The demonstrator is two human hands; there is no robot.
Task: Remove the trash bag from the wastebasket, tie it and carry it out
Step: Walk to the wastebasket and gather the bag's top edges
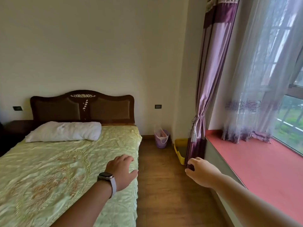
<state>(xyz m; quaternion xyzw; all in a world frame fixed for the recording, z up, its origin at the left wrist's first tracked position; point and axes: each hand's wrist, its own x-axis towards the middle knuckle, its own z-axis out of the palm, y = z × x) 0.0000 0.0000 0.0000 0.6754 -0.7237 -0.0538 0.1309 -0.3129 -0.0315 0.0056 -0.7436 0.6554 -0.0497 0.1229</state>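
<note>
A small purple wastebasket [161, 142] stands on the wood floor in the far corner, between the bed and the wall. A thin whitish trash bag [159, 132] lines it and sticks up above its rim. My left hand [122, 170], with a watch on the wrist, is stretched forward over the bed's right edge, fingers apart and holding nothing. Held out on the other side, my right hand [201, 172] hangs over the floor near the window ledge, fingers loosely spread and empty. Both hands are far short of the wastebasket.
A bed [68, 161] with a green cover and a white pillow [65, 131] fills the left. A yellow dustpan [179, 150] leans by the purple curtain [199, 128]. A red window ledge [262, 164] runs along the right. A strip of wood floor [160, 185] leads to the wastebasket.
</note>
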